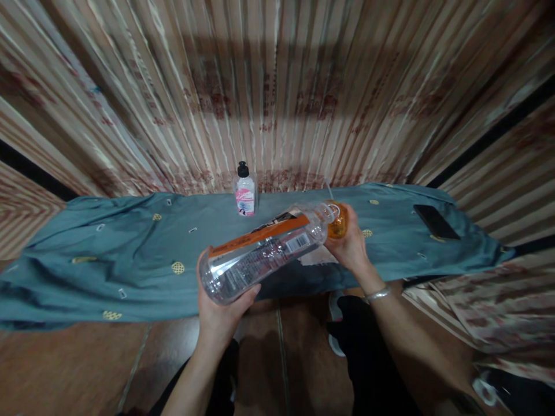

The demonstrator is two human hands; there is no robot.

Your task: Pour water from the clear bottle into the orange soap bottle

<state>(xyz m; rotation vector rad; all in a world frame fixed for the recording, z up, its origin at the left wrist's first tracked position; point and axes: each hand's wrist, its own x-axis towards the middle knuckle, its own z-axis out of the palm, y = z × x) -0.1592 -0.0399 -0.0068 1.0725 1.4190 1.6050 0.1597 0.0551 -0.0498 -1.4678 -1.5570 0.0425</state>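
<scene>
A large clear plastic bottle with an orange and black label and a barcode lies tilted in the air, its neck pointing up to the right. My left hand is wrapped around its base end. Against the bottle's mouth, my right hand grips an amber see-through piece; its exact kind is hard to make out. A thin pale strip rises just behind it. Below the bottle's neck, a pale flat patch like paper or tissue shows on the cloth.
A small clear bottle with a black cap and pink label stands upright at the back of the bench covered in green cloth. A dark phone lies at the right. Patterned curtains hang behind, with tiled floor below.
</scene>
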